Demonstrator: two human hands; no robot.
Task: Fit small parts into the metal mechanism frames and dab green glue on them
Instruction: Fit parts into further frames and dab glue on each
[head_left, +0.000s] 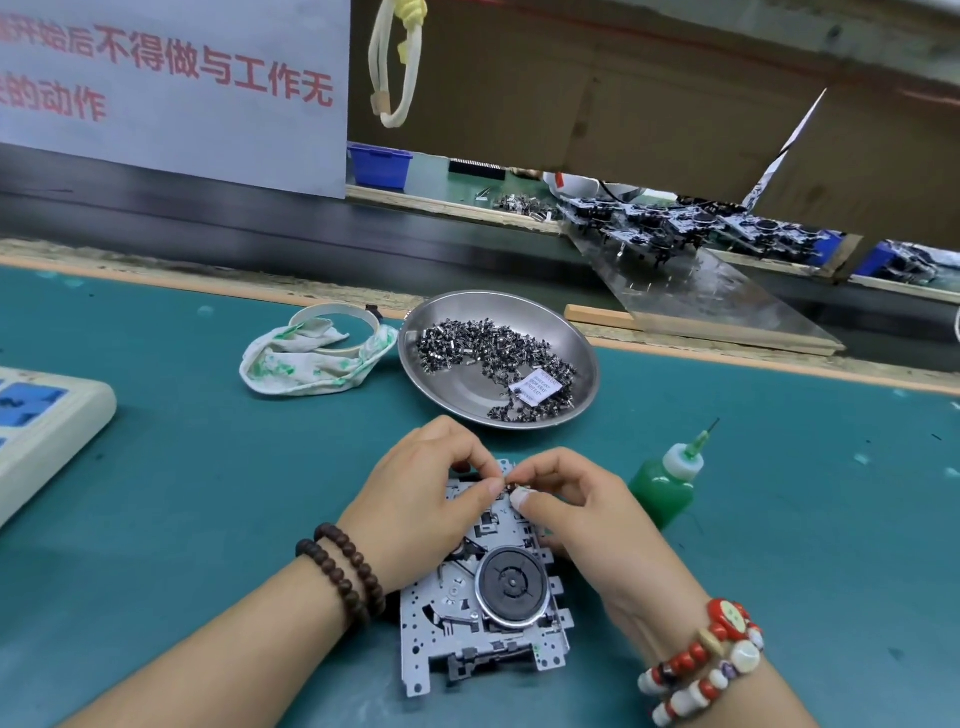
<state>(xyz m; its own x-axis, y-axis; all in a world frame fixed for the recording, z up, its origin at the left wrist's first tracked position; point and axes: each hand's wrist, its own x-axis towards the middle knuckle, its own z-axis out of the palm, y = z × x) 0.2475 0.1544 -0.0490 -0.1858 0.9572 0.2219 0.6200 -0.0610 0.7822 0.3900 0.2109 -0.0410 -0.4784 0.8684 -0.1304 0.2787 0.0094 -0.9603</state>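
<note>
Both our hands meet over the far end of a metal mechanism frame (483, 613) lying flat on the green mat (182, 493). Our left hand (421, 493) has thumb and forefinger curled together, pinching a small dark part (511, 487) at the frame's top edge. Our right hand (582, 509) curls in from the other side, its fingertips touching the same part. A black round wheel (513, 584) sits on the frame, nearer to us than the hands. Just to the right of the right hand stands a bottle of green glue (665, 488), its needle tip pointing up and away. Beyond the hands rests a steel dish (582, 338) holding a heap of small dark parts (488, 348). Left of the dish lies a glue-stained rag (311, 358).
</note>
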